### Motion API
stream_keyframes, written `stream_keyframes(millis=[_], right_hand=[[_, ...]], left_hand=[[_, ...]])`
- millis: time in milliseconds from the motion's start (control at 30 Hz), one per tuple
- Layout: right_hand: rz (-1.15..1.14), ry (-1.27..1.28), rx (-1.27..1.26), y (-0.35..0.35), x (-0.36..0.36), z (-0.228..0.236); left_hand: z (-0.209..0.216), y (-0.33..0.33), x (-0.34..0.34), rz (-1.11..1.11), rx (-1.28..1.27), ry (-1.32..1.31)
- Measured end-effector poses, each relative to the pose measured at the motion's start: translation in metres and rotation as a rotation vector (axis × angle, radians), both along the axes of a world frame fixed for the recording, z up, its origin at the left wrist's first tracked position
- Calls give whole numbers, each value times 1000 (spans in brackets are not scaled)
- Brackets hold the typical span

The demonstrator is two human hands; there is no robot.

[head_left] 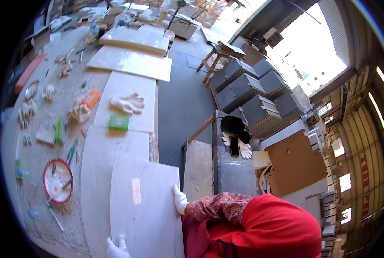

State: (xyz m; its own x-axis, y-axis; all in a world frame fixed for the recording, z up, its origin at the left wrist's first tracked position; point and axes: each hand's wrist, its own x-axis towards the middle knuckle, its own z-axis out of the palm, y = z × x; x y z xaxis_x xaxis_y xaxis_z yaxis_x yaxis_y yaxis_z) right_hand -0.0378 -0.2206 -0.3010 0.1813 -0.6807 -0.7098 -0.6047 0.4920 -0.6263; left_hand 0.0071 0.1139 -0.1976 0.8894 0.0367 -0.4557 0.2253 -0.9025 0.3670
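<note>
A glossy white rectangular slab with faint grey veining, apparently stone [147,210], lies along the right edge of the dusty grey tabletop [73,228], overlapping a flat pale slab [95,189]. The white-gloved right hand [181,201] grips its right edge; the white-gloved left hand [118,249] touches its left side. Whether either grip closes underneath, I cannot tell. It looks heavy, stiff, slick and brittle-cornered, best held by opposite edges.

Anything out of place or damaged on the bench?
A loose white glove and green box lie on white slabs, odd since other gloves lie directly on the bench. The nearest slab shows no obvious damage.
</note>
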Motion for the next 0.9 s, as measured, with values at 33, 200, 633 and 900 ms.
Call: stream_keyframes(millis=[33,200,633,900], right_hand=[[32,-45,-28,-2,-7,-10],[-21,256,86,-9,-16,-88],[-12,-454,474,-150,124,81],[272,-921,243,-247,187,285]], left_hand=[[-31,12,8,55,-188,-25],[9,-14,34,-50,-270,-146],[150,-153,11,21,-250,-514],[87,-201,10,52,-201,-791]])
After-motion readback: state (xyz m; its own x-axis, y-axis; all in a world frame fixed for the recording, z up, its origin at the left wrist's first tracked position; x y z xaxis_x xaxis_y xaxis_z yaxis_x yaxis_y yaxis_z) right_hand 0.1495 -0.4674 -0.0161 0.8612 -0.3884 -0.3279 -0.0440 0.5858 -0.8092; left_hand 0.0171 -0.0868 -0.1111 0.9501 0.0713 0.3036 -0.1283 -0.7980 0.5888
